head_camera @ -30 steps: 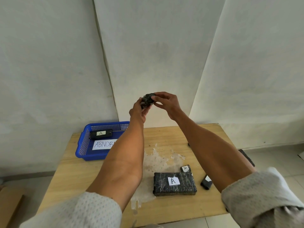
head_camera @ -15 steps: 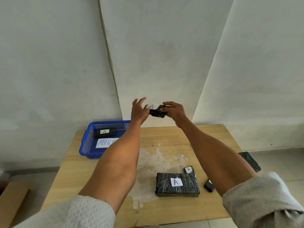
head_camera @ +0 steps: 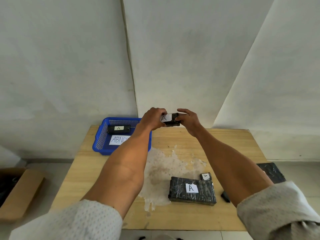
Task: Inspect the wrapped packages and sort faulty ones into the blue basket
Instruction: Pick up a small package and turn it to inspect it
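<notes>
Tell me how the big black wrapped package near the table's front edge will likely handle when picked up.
The big package looks like a flat, straight-edged slab, so it is probably stiff, not floppy. Its glossy, wrinkled wrap may be slippery, so grip its edges firmly. Lying flat on the table, it should slide rather than roll or tip if pushed.

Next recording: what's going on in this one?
A person holds a small black package with a white "A" label up over the wooden table. The left hand grips one end and the right hand pinches the other, apparently to inspect it. The blue basket at the table's far left corner holds one labelled package. A large wrapped package and a tiny package lie near the front right.
</notes>
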Action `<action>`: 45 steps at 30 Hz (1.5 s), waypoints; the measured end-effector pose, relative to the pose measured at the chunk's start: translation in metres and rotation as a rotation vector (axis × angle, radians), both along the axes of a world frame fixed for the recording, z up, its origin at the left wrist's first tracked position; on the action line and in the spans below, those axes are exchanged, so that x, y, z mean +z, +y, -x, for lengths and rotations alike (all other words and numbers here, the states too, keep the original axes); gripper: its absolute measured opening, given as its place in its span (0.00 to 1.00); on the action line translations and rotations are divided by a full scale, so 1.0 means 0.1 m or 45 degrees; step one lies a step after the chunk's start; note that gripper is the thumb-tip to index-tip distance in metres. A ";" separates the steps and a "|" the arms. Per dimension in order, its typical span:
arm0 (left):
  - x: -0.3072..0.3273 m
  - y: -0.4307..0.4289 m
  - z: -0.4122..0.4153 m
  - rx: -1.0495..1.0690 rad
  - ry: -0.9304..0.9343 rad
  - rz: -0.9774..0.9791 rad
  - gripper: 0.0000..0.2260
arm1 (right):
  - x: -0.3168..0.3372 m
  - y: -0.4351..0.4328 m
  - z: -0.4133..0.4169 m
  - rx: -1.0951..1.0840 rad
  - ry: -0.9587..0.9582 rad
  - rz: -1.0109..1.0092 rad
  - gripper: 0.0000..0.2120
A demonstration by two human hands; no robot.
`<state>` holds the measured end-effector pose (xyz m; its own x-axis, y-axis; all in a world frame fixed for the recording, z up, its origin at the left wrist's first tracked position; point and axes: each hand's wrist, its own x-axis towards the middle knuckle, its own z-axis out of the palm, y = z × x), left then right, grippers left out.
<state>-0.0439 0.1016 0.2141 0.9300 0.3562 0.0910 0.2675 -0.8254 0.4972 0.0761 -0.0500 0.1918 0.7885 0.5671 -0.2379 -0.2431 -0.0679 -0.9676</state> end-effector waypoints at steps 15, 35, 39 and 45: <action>-0.68 0.41 0.21 0.114 0.206 -0.260 0.21 | -0.85 0.27 0.13 0.014 -0.026 0.467 0.13; -2.25 2.26 0.67 0.295 0.616 -0.335 0.23 | -2.96 0.59 0.64 0.293 -0.246 1.634 0.44; -2.34 2.42 0.70 0.323 0.631 -0.291 0.23 | -2.93 0.59 0.66 0.359 -0.228 1.637 0.44; -2.33 2.55 0.68 0.321 0.629 -0.268 0.24 | -2.82 0.60 0.65 0.477 -0.179 1.677 0.44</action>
